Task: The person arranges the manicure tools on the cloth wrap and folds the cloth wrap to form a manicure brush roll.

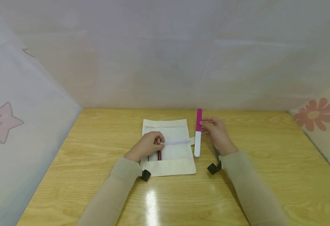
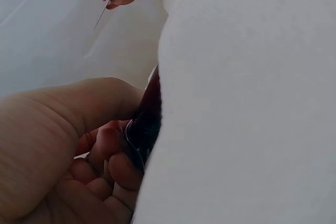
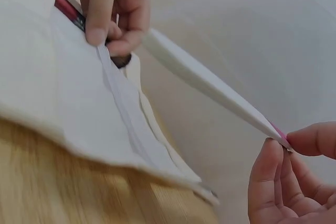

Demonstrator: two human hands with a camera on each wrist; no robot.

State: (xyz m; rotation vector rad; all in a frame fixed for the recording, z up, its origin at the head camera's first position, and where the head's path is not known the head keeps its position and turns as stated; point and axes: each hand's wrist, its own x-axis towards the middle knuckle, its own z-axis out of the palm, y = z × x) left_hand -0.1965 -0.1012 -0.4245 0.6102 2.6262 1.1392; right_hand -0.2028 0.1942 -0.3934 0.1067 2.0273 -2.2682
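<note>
A cream fabric roll pouch [image 1: 176,168] lies unfolded on the table, with a pale elastic band [image 1: 179,142] across its middle. My left hand [image 1: 149,144] pinches the band near the pouch's left side, over a dark red handle [image 1: 159,155] tucked in the lower pocket. In the right wrist view, dark bristles [image 3: 122,61] show just beyond those fingers. My right hand [image 1: 217,133] holds a nail file [image 1: 197,142], magenta at the top and white below, between thumb and fingertips. The file stands nearly upright beside the pouch's right edge, its white end pointing down.
A short cream tab [image 1: 192,141] sticks out from the pouch's right edge. Black wrist cameras sit at both cuffs. The wooden table [image 1: 97,141] ends at a pale fabric backdrop [image 1: 153,62] behind and at both sides.
</note>
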